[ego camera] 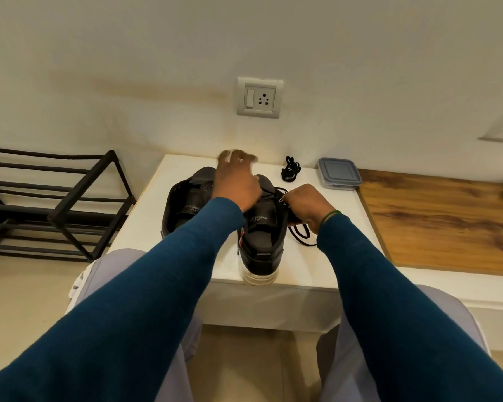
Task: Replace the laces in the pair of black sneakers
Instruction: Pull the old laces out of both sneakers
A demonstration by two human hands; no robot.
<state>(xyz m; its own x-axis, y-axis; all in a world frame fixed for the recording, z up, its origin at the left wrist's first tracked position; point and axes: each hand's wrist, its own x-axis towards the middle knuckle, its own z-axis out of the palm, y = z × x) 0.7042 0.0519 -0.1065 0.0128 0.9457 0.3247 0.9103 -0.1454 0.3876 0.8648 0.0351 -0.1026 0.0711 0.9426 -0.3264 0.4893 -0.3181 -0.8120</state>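
Two black sneakers stand side by side on a small white table, toes toward the wall. The left sneaker shows no lace. The right sneaker has a white sole and a black lace trailing off its right side onto the table. My right hand pinches that lace at the shoe's upper eyelets. My left hand is raised over the sneakers and blurred. A strand of the lace comes out from under its thumb side, and its grip is unclear. A bundled black lace lies behind the shoes.
A lidded plastic container sits at the table's back right corner. A wood-topped surface adjoins on the right. A black metal shoe rack stands to the left. A wall socket is above the table. My knees are under the near edge.
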